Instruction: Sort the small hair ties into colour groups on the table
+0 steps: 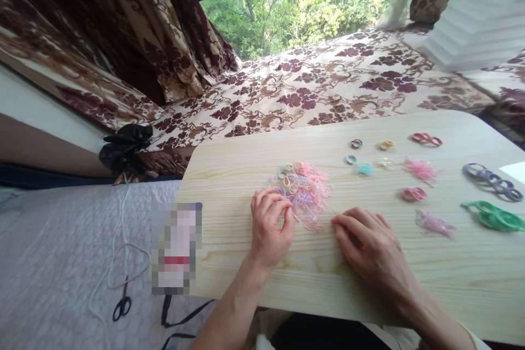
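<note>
Apparently, picking through the mixed pile of small bands (305, 191) is the step in hand. The left hand (271, 225) is touching the pile's near-left edge, fingertips close to the thumb; the right hand (369, 240) is resting on the table (307, 279) just right of it, fingertips together. Whether either is gripping a band, I cannot tell. Separate pink bands (420, 170) and green bands (494, 216) are lying farther right. The next move is probably calling for freeing one band cleanly.
</note>
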{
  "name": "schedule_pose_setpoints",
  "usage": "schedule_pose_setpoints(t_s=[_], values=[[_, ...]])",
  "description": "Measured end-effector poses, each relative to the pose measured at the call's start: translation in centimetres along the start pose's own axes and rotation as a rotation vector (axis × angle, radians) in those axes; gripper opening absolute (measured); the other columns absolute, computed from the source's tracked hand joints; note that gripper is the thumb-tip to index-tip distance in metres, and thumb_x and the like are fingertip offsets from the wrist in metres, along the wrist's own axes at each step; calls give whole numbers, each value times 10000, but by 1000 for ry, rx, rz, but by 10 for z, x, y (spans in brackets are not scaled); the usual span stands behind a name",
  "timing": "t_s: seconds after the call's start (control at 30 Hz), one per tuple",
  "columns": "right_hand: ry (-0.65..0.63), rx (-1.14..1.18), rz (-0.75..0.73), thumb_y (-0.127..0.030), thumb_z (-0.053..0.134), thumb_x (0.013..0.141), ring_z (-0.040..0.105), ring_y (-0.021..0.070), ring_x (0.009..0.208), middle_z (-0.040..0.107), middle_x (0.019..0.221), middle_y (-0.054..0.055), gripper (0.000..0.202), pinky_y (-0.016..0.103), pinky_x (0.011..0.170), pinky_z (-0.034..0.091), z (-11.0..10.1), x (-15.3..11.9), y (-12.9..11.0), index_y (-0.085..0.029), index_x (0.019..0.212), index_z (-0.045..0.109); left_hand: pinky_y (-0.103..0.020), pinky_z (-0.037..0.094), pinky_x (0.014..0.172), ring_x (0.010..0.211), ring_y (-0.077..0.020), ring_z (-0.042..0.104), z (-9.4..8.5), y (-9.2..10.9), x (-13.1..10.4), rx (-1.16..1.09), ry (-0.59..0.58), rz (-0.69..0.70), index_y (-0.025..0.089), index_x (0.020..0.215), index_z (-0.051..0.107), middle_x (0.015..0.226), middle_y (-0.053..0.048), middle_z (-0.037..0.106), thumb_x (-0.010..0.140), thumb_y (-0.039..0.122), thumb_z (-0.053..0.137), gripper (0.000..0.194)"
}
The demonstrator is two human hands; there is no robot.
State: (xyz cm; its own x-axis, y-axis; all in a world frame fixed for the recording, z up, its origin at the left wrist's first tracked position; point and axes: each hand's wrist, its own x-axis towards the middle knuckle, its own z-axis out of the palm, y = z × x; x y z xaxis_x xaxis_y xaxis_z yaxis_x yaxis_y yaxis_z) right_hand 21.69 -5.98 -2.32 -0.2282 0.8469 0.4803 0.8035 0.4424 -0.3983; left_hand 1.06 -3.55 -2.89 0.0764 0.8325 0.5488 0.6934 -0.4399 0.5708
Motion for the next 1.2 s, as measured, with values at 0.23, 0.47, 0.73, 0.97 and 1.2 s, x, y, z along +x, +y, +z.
schedule_pose_setpoints(t_s=[0.23, 0.47, 0.73, 0.97, 1.2], values=[[55, 4, 22, -194, 519, 918, 608, 141, 729, 665, 837, 25, 144, 308, 717, 429, 1, 0, 1, -193, 912, 664, -508, 438, 1038, 1061, -234, 593, 0, 0, 0, -8, 4, -2, 207, 871, 655, 884, -41, 667, 866, 100, 557, 145], [62, -143, 33, -226, 502, 931, 607, 185, 773, 656, 857, 51, 203, 344, 710, 417, 4, -1, 5, -182, 976, 695, -491, 452, 1025, 1041, -227, 597, 1, -2, 0, -12, 10, 15, 204, 870, 655, 880, -41, 665, 868, 107, 558, 137], [-6, 43, -40, -233, 508, 948, 618, 153, 784, 669, 879, 43, 173, 300, 726, 451, 2, 5, -4, -209, 944, 679, -496, 446, 1033, 1057, -239, 601, 1, -2, 0, -1, 14, 21, 205, 859, 651, 874, -41, 668, 857, 103, 567, 133], [-10, -3, -35, -316, 516, 964, 609, 142, 711, 675, 849, 32, 201, 301, 702, 428, 10, 10, -10, -209, 899, 674, -494, 448, 1031, 1053, -239, 601, 1, -1, 0, 0, 16, 18, 207, 862, 649, 871, -40, 669, 854, 100, 565, 135], [-9, -11, -18, -328, 497, 973, 610, 138, 698, 668, 794, 22, 253, 299, 701, 418, 16, 12, -11, -209, 822, 662, -507, 432, 1043, 1072, -242, 597, 2, -2, 0, -9, 8, 14, 212, 862, 639, 881, -41, 662, 854, 100, 560, 137]])
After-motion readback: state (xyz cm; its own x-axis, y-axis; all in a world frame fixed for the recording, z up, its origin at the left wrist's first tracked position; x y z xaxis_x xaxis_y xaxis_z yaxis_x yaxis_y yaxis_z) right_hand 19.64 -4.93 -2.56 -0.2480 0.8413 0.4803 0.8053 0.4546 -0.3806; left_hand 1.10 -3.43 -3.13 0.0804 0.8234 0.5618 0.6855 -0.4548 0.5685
